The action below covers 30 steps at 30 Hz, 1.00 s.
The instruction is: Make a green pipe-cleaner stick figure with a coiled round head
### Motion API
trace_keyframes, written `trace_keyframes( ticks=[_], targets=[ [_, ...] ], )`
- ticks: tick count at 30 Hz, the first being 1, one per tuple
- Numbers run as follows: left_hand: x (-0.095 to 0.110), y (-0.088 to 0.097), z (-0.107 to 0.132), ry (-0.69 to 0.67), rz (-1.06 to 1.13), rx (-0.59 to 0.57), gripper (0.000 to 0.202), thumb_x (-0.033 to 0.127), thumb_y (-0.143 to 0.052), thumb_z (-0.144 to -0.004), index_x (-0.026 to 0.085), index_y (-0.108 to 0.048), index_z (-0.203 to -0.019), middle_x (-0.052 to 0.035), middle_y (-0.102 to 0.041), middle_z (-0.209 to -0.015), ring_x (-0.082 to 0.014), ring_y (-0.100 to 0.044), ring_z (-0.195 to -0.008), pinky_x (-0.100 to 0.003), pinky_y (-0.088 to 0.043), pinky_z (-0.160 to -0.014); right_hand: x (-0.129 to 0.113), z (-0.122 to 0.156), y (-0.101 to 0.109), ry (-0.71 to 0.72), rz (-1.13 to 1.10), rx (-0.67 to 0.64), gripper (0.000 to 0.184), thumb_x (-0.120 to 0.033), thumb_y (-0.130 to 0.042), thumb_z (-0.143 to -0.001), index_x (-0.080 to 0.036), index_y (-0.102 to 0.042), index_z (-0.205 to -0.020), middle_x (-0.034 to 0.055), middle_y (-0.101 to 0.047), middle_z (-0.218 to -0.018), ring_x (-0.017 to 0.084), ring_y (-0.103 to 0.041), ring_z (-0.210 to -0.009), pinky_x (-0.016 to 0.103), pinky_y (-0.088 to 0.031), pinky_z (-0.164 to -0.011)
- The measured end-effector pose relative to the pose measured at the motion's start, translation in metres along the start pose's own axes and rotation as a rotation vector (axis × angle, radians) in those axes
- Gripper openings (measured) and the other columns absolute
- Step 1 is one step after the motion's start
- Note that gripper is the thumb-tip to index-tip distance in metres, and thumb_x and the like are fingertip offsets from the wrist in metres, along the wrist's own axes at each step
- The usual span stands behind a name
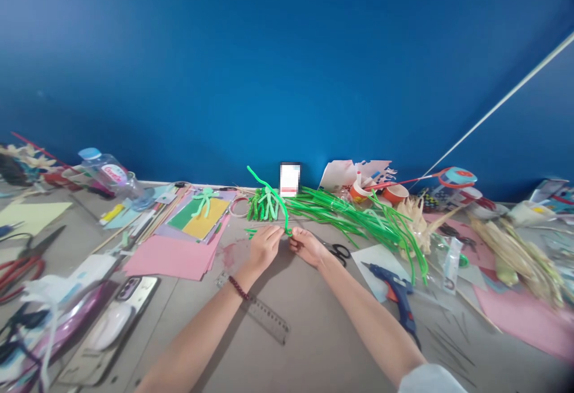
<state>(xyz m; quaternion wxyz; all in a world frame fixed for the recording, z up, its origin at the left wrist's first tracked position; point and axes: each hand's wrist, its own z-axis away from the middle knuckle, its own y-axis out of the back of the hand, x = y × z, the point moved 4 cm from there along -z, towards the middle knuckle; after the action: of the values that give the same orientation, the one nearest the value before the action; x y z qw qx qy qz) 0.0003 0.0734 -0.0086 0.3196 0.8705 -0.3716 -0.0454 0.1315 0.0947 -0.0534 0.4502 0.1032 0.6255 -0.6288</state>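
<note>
Both my hands meet over the grey table, pinching one green pipe cleaner [269,192] that curves up and to the left from between them. My left hand [263,246], with a bead bracelet on its wrist, is closed on the near end. My right hand [307,244] is closed on the same pipe cleaner just to the right. A pile of green pipe cleaners [359,216] lies behind my right hand. Small green pipe-cleaner figures [264,204] stand just beyond my fingers, and another figure [205,198] lies on coloured paper.
Pink and coloured paper sheets [179,249] lie at the left, a clear ruler [264,315] under my left forearm. Black scissors [338,252] and a blue glue gun [397,291] sit at the right. Red-handled scissors [22,261], a phone [130,291], a water bottle [112,174], cups [394,192] and straw bundles [515,255] crowd the edges.
</note>
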Motion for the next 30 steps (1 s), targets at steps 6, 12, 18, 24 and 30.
trace_keyframes(
  ticks=[6,12,18,24,30],
  targets=[
    [-0.0030,-0.0017,0.0029,0.033,-0.003,0.030,0.021,0.011,-0.048,-0.085,0.018,-0.067,-0.090,-0.0074,-0.071,-0.084,-0.0176,-0.066,-0.080,-0.030,-0.052,-0.074,-0.0022,0.0020,-0.0053,0.016,0.004,-0.003,0.030,-0.028,-0.082,-0.058,-0.016,-0.056,-0.063,-0.0052,-0.043,-0.054,0.008,-0.036,-0.052,0.022,-0.024,-0.048],
    [-0.0052,-0.0041,0.0027,0.118,0.061,0.007,0.023,0.012,-0.046,-0.086,0.019,-0.067,-0.089,-0.0074,-0.070,-0.086,-0.0175,-0.066,-0.081,-0.031,-0.053,-0.076,-0.0017,0.0025,-0.0080,0.025,0.000,0.011,0.031,-0.027,-0.083,-0.057,-0.017,-0.055,-0.062,-0.0059,-0.042,-0.052,0.007,-0.035,-0.051,0.021,-0.024,-0.048],
    [-0.0077,-0.0082,0.0004,0.184,0.145,0.000,0.018,0.014,-0.046,-0.087,0.019,-0.063,-0.092,-0.0068,-0.068,-0.088,-0.0178,-0.062,-0.084,-0.032,-0.051,-0.077,-0.0055,0.0013,-0.0070,-0.005,-0.019,0.047,0.028,-0.040,-0.073,-0.069,-0.017,-0.056,-0.066,-0.0056,-0.042,-0.053,0.008,-0.038,-0.051,0.022,-0.029,-0.048],
    [-0.0071,-0.0062,-0.0019,0.157,0.111,-0.040,0.021,0.009,-0.043,-0.085,0.019,-0.059,-0.095,-0.0066,-0.065,-0.088,-0.0192,-0.059,-0.085,-0.034,-0.046,-0.075,-0.0074,0.0030,-0.0055,0.106,0.014,0.068,0.022,-0.034,-0.074,-0.068,-0.021,-0.059,-0.077,-0.0033,-0.054,-0.066,0.010,-0.050,-0.061,0.022,-0.036,-0.053],
    [-0.0038,-0.0009,-0.0065,0.117,0.080,-0.121,0.030,0.002,-0.043,-0.078,0.020,-0.059,-0.096,-0.0060,-0.064,-0.088,-0.0206,-0.057,-0.084,-0.037,-0.043,-0.078,-0.0101,0.0044,-0.0075,0.191,0.134,0.017,0.023,-0.032,-0.076,-0.067,-0.020,-0.057,-0.076,-0.0040,-0.051,-0.066,0.010,-0.051,-0.060,0.023,-0.041,-0.053]
  ],
)
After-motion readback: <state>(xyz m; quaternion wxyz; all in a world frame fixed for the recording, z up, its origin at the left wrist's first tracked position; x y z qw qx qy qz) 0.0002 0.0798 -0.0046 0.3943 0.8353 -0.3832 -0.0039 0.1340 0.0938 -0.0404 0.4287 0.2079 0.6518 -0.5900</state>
